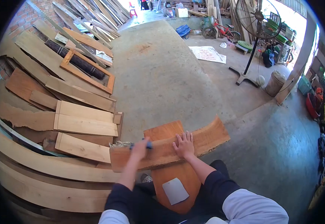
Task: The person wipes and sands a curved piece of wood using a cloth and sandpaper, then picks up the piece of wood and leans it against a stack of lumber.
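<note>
Hands apart: right hand (185,145) flat on the wooden plank (209,136), probably steadying it where it lies crosswise over the counter (193,182); left hand (139,149), blurred, closed around a dark blue object (149,144), kind unclear.

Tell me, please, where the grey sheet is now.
In the head view, the grey sheet lies at bottom centre on the brown board, on the near side of the long plank.

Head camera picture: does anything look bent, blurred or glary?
Head view: long planks at left look curved, corners go black; head view: the left hand looks smeared, the right hand crisper; head view: a bluish sheen glares off the concrete floor at right.
</note>
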A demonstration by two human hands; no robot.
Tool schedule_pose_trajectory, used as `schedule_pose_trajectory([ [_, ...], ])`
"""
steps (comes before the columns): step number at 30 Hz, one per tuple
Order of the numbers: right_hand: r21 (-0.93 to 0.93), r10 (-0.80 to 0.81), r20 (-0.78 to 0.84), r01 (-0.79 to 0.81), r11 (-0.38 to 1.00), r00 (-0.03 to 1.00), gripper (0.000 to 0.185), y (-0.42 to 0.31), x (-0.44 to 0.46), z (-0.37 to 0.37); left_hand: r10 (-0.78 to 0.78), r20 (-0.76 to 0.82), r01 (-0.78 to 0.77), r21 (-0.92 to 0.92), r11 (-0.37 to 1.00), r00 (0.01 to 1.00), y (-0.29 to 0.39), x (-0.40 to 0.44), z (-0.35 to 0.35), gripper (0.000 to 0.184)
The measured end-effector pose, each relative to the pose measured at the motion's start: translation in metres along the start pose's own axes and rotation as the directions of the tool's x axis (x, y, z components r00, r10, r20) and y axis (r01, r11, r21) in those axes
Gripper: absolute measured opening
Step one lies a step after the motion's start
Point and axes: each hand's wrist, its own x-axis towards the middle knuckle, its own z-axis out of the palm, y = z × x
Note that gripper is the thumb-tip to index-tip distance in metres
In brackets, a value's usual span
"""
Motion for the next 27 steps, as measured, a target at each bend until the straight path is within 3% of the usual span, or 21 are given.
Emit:
schedule_pose_trajectory([
  [2,0.013,-0.002,0.003,0.002,1.000,1.000,0.062,-0.001,0.001,-0.002,0.028,-0.310,-0.028,0.003,1.000,0.950,0.034,0.013,0.041,0.046],
  [6,0.015,-0.004,-0.001,0.004,1.000,1.000,0.067,0.002,0.001,0.000,-0.158,-0.147,0.101,-0.334,0.937,0.976,0.092,0.025,0.013,0.042],
  [9,0.037,-0.005,0.020,0.004,0.999,1.000,0.077,0.001,0.001,-0.009,-0.081,-0.213,-0.057,-0.573,0.818,0.974,0.102,0.037,0.029,0.040],
  [12,0.069,-0.076,0.066,0.071,0.995,0.995,0.081,0.001,-0.003,-0.024,-0.119,-0.170,-0.051,-0.753,0.656,0.978,0.119,0.042,0.043,0.038],
  [15,0.235,-0.126,-0.001,0.123,0.964,0.992,0.090,0.005,-0.007,-0.031,-0.123,-0.202,-0.084,-0.781,0.618,0.972,0.150,0.023,0.021,0.037],
  [18,0.316,-0.348,-0.152,0.379,0.870,0.925,0.090,0.017,-0.010,0.006,-0.173,-0.295,-0.086,-0.694,0.715,0.940,0.161,-0.008,0.011,0.039],
  [21,0.250,-0.511,-0.004,0.496,0.832,0.859,0.066,0.000,-0.006,0.031,-0.135,-0.263,-0.078,-0.664,0.744,0.955,0.126,-0.035,0.032,0.047],
  [22,0.466,-0.580,0.040,0.499,0.731,0.813,0.043,-0.012,-0.006,0.007,-0.119,-0.308,-0.097,-0.605,0.791,0.944,0.116,-0.042,0.031,0.049],
  [25,0.388,-0.618,0.138,0.532,0.753,0.774,0.035,-0.027,0.012,-0.025,-0.104,-0.385,-0.079,-0.430,0.899,0.917,0.083,-0.061,0.029,0.055],
  [27,0.289,-0.698,0.046,0.659,0.694,0.715,0.032,-0.028,0.031,-0.014,-0.154,-0.379,0.011,-0.352,0.936,0.912,0.063,-0.067,0.039,0.063],
])
